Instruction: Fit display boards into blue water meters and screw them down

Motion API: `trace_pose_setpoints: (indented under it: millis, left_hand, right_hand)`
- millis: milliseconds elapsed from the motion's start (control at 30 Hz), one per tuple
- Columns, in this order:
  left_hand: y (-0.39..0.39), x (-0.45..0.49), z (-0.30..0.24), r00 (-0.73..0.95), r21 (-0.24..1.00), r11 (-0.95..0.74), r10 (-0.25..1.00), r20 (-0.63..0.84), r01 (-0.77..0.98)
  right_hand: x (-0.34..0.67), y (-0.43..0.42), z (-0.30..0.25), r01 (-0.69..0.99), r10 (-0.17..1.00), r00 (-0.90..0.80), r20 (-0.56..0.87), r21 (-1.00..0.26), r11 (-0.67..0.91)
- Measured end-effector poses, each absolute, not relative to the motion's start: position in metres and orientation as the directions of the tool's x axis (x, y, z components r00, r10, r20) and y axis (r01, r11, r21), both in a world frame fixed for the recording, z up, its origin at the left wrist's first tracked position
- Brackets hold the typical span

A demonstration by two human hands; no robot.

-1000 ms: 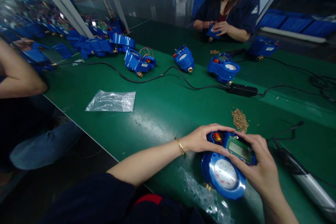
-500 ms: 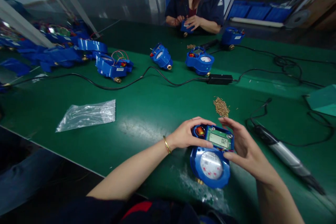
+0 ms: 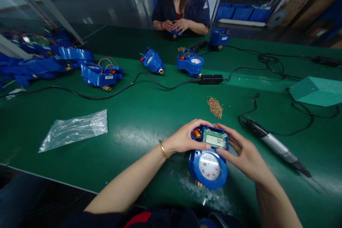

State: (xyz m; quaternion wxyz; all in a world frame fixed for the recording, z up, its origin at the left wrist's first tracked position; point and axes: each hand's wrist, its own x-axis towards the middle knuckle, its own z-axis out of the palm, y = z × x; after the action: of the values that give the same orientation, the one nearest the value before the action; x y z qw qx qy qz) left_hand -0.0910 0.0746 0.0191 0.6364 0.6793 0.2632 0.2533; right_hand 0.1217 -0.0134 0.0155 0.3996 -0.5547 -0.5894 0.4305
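A blue water meter (image 3: 208, 165) with a round white dial sits in front of me on the green table. Its upper housing is uncovered and shows a green circuit board with a small display (image 3: 214, 140). My left hand (image 3: 187, 137) wraps the housing's left side, its thumb along the lower edge of the board. On the other side my right hand (image 3: 242, 149) grips the housing, thumb at the board's lower right corner and fingers behind. A brass fitting (image 3: 198, 183) shows at the meter's lower left. Beyond the meter lies a heap of small brass screws (image 3: 214, 107).
An electric screwdriver (image 3: 278, 145) lies at right with its cable, near a green box (image 3: 316, 91). At left is a clear plastic bag (image 3: 76, 129). A black cable with an adapter (image 3: 211, 79) crosses the table. Several blue meters (image 3: 101, 73) stand beyond; a co-worker (image 3: 181, 5) sits opposite.
My right hand has closed in on the housing's right side; its thumb now rests at the board's corner. The view has shifted slightly. The left hand keeps its hold.
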Motion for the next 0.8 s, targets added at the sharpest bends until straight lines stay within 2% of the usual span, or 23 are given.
trace_pose_setpoints:
  millis: [133, 267, 367, 433, 533, 633, 800]
  left_hand:
    - [0.076, -0.087, 0.02, 0.736, 0.997, -0.066, 0.677, 0.019, 0.035]
    - [0.077, -0.086, 0.023, 0.719, 0.988, -0.114, 0.695, 0.002, 0.108]
    - [0.079, -0.087, 0.025, 0.736, 0.979, -0.152, 0.677, 0.005, 0.133]
    - [0.08, -0.088, 0.025, 0.74, 0.981, -0.143, 0.673, -0.003, 0.133]
    - [0.08, -0.09, 0.025, 0.738, 0.986, -0.105, 0.674, -0.028, 0.132]
    - [0.08, -0.092, 0.022, 0.739, 0.992, -0.05, 0.671, -0.051, 0.114]
    - [0.079, -0.094, 0.02, 0.736, 0.994, 0.065, 0.668, -0.105, 0.083]
  right_hand:
    - [0.123, -0.013, 0.019, 0.277, 0.998, -0.045, -0.052, -0.96, -0.038]
    - [0.125, -0.016, 0.019, 0.154, 0.996, -0.053, -0.071, -0.986, -0.062]
    - [0.128, -0.026, 0.018, 0.061, 0.999, -0.018, -0.039, -0.997, -0.038]
    - [0.126, -0.034, 0.016, 0.037, 0.997, 0.077, 0.014, -0.999, 0.011]
    - [0.115, -0.046, 0.013, 0.08, 0.95, 0.304, 0.077, -0.995, 0.055]
    - [0.095, -0.053, 0.009, 0.166, 0.869, 0.483, 0.106, -0.986, 0.028]
    - [0.069, -0.058, 0.003, 0.316, 0.848, 0.503, 0.17, -0.949, 0.003]
